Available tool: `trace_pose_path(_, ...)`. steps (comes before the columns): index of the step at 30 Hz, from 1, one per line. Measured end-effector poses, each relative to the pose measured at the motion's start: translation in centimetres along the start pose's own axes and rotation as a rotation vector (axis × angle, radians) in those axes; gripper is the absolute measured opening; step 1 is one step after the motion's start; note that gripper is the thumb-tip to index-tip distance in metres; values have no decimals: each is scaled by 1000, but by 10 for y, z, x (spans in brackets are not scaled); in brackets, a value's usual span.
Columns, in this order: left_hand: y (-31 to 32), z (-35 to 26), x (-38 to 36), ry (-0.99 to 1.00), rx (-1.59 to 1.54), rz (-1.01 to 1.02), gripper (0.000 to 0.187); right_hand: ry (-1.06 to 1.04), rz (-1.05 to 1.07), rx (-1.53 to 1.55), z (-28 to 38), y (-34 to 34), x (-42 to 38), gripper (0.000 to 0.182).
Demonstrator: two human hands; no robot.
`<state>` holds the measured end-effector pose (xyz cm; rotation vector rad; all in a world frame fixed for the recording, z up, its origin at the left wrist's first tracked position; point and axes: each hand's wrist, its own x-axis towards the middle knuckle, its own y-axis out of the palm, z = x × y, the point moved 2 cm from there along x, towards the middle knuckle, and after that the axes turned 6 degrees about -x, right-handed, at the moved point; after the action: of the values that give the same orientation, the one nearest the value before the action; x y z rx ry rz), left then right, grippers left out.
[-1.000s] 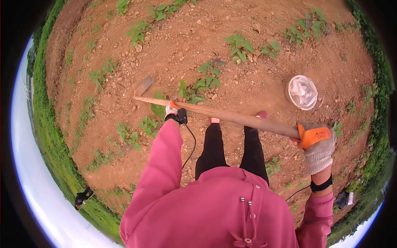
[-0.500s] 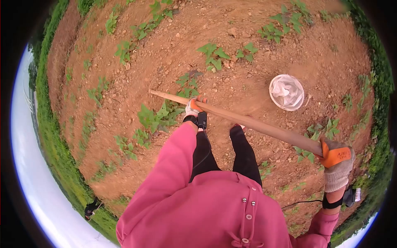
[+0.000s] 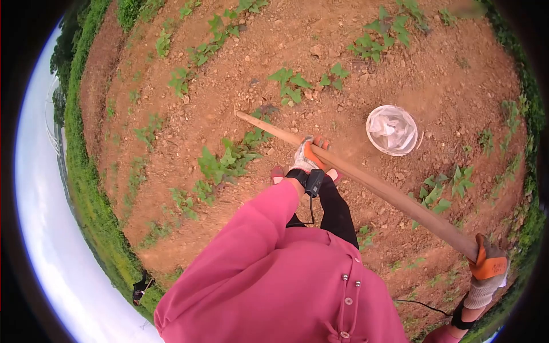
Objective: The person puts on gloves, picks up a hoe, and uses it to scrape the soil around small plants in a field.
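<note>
The person stands on red, stony soil (image 3: 343,80) and grips a long wooden handle (image 3: 366,180) with both gloved hands. The left hand (image 3: 309,155) is closed around the handle partway along its length, just above the knees, with a black strap and small device at the wrist. The right hand (image 3: 486,268) is clamped on the near end of the handle at the lower right edge of the view, its orange-palmed glove wrapped tightly around the wood. The handle runs in a diagonal from that hand up and to the left, and its far end hangs over the ground beside a low green plant (image 3: 226,163); the tool head cannot be made out at that end.

A round bucket (image 3: 392,130) sits on the soil to the right of the handle, well apart from both hands. It is lined with a crumpled clear plastic bag, and whether anything lies inside the bag cannot be told from here.

More small green plants (image 3: 289,86) grow in loose rows across the plot, and a grassy bank (image 3: 94,188) borders it on the left
</note>
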<state>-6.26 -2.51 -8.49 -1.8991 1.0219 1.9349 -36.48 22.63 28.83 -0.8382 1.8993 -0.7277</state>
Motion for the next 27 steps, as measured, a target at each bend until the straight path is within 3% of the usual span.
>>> trace_pose_path(2, -2, 15, -6, -85, 9, -42, 9, -25, -114, 79, -22, 9, -14, 68)
trace_pose_path(3, -4, 30, -12, -51, -30, 26, 7, -13, -96, 109, -38, 17, -21, 65)
trace_pose_path(5, 7, 50, -40, -88, 10, -25, 8, -2, -78, 83, -63, 24, -33, 65)
trace_pose_path(10, 22, 98, -54, -90, -57, -40, 22, -14, -130, 84, -128, 49, -57, 62)
trace_pose_path(12, 20, 119, -54, -152, -86, 18, 22, 59, -87, 127, -149, 57, -65, 58)
trace_pose_path(14, 23, 144, -59, -331, -87, 156, 21, 32, -211, 153, -172, 60, -72, 55)
trace_pose_path(16, 28, 164, -75, -352, -126, 141, 22, 73, -278, 101, -198, 80, -93, 51)
trace_pose_path(18, 37, 185, -85, -482, -187, 113, 18, 187, -117, 303, -217, 89, -100, 51)
trace_pose_path(19, 48, 188, -92, -496, -161, 60, 19, 265, -125, 288, -200, 63, -92, 43)
trace_pose_path(21, 44, 185, -87, -610, -200, 61, 26, 297, -180, 297, -216, 104, -102, 45)
trace_pose_path(23, 40, 172, -73, -484, -113, 159, 28, 327, -201, 320, -206, 126, -99, 47)
trace_pose_path(25, 40, 147, -59, -335, 36, 11, 21, 349, -124, 347, -162, 114, -70, 43)
trace_pose_path(26, 49, 123, -70, -360, 120, -14, 18, 351, -40, 378, -141, 114, -56, 39)
trace_pose_path(27, 34, 100, -54, -265, 48, 129, 16, 305, -71, 236, -122, 126, -42, 40)
